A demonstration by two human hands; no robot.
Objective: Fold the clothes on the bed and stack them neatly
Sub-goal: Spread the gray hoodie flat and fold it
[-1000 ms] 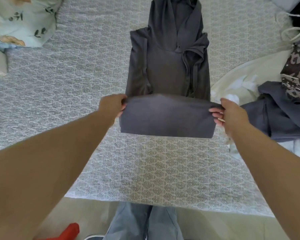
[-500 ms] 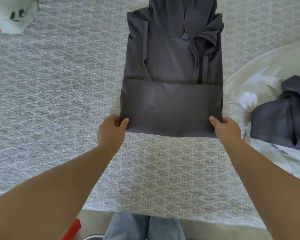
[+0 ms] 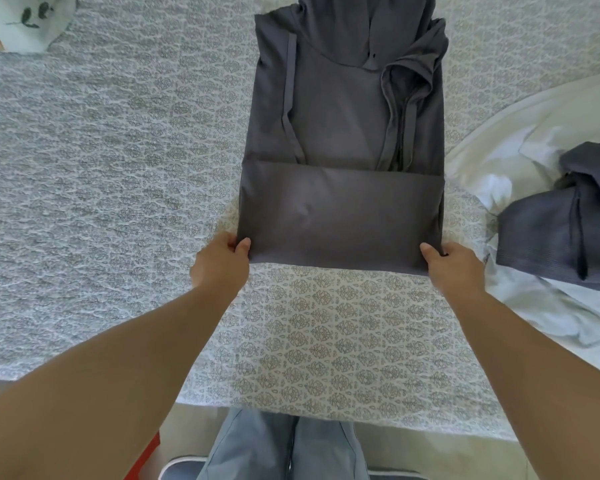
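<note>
A dark grey hoodie (image 3: 343, 112) lies flat on the patterned grey bedspread (image 3: 101, 168), sleeves folded inward and hood pointing away from me. Its lower part is folded up once, making a doubled band across the near end. My left hand (image 3: 220, 263) pinches the near left corner of that band, thumb on top. My right hand (image 3: 454, 263) pinches the near right corner the same way.
A pile of unfolded clothes sits at the right: a white garment (image 3: 520, 161) with a dark blue-grey garment (image 3: 561, 233) on it. A floral pillow (image 3: 21, 19) shows at the top left. The bed's near edge (image 3: 326, 410) runs just in front of my legs.
My hands carried the hoodie's hem up over its body, let it lie there, and came back to grip the near folded corners. The camera view shifted closer and left.
</note>
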